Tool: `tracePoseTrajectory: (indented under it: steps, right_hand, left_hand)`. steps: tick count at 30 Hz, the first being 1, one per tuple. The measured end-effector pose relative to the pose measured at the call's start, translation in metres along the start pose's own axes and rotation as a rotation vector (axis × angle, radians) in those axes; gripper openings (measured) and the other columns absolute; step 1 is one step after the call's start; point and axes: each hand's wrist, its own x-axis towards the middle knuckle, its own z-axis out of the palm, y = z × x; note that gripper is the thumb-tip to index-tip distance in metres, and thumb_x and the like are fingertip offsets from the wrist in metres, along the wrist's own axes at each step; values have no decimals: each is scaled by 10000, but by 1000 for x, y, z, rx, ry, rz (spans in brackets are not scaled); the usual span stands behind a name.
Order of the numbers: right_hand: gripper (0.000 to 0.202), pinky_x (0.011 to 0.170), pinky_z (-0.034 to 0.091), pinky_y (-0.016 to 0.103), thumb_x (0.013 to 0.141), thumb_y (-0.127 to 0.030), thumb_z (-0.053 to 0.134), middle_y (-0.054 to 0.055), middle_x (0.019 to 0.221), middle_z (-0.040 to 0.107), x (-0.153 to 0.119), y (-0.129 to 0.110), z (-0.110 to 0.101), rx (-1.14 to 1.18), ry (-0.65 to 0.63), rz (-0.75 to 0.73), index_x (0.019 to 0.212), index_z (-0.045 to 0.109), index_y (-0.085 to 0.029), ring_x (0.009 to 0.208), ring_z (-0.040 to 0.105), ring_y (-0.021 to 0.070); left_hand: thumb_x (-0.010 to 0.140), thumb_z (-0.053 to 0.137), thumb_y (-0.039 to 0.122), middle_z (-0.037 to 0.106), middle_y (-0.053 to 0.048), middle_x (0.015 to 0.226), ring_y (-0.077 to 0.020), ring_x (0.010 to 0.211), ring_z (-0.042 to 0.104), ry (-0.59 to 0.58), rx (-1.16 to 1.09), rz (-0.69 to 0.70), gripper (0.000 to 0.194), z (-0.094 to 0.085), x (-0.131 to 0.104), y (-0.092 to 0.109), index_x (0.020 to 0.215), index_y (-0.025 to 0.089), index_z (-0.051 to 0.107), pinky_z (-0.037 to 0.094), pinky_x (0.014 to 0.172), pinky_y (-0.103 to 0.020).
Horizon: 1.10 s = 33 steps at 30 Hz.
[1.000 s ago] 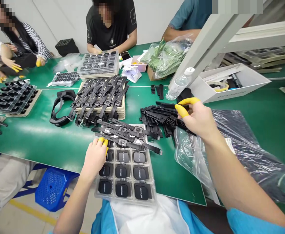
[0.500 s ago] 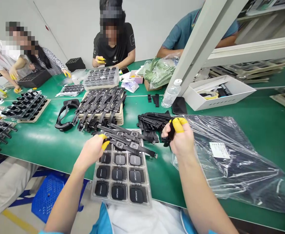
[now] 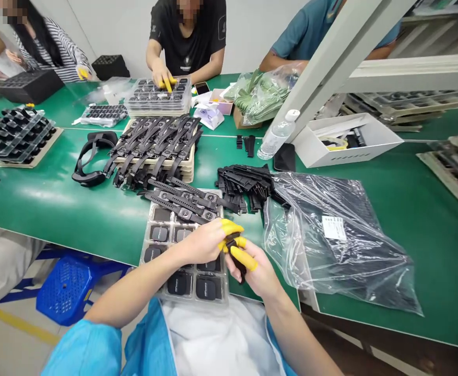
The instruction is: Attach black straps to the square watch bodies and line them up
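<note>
My left hand (image 3: 212,241) and my right hand (image 3: 257,265), both with yellow finger cots, meet over the right side of a clear tray (image 3: 145,259). Between my left fingers is a small dark watch body (image 3: 233,236), partly hidden by the fingertips. A black watch strap (image 3: 239,267) is pinched in my right hand, its upper end against the watch body. Whether the two are joined, I cannot tell. Black square pieces (image 3: 179,283) fill the tray's pockets. Several strapped watches (image 3: 185,201) lie across its far end.
Loose black straps (image 3: 242,183) are heaped beyond my hands, beside a big plastic bag (image 3: 346,261). Stacked trays of watches (image 3: 154,141), a black headset (image 3: 91,156), a water bottle (image 3: 279,134) and a white box (image 3: 344,141) stand farther back. Co-workers sit opposite.
My left hand has moved right from the tray's far left, my right hand in and down from the strap heap, so they now meet. Opposite, a co-worker's hand has lowered onto a tray.
</note>
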Motion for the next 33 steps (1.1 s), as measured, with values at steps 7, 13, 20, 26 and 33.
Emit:
tracePoseTrajectory:
  steps: [7, 13, 20, 26, 33]
  right_hand:
    - [308, 409, 292, 232, 974, -485, 680, -29, 569, 612, -1, -2, 2, -5, -1, -39, 907, 605, -194, 414, 423, 92]
    - [357, 414, 325, 226, 948, -532, 695, -37, 575, 613, 6, -5, 7, 14, 59, -101, 892, 582, -198, 413, 434, 89]
    - [373, 414, 322, 222, 937, -533, 710, -29, 566, 616, 6, -11, 11, -9, 24, -91, 857, 585, -191, 412, 435, 86]
    - [350, 399, 308, 212, 919, -505, 727, -51, 526, 571, 8, -10, 16, 106, 77, -68, 862, 565, -200, 393, 409, 83]
    - [336, 375, 237, 185, 900, -483, 762, -81, 496, 492, 11, -13, 18, 328, 67, -16, 876, 570, -208, 375, 298, 60]
  left_hand:
    - [908, 422, 53, 665, -152, 1347, -256, 1274, 629, -29, 2, 72, 558, -10, -2, -2, 1437, 173, 553, 553, 1097, -439]
    - [988, 442, 76, 685, -145, 1311, -252, 1269, 642, 83, 3, 157, 444, -20, -4, -4, 1408, 176, 543, 577, 1074, -428]
    - [1005, 444, 99, 685, -144, 1301, -250, 1257, 648, 63, 51, 192, 414, -23, -5, -3, 1401, 174, 537, 590, 1051, -419]
    - [984, 445, 91, 683, -137, 1292, -247, 1227, 665, 92, 77, 157, 434, -18, -6, -6, 1400, 178, 531, 594, 1039, -408]
    - [1021, 439, 168, 629, -160, 1309, -272, 1236, 622, 53, 57, 121, 454, -19, -5, -1, 1474, 184, 463, 579, 1045, -448]
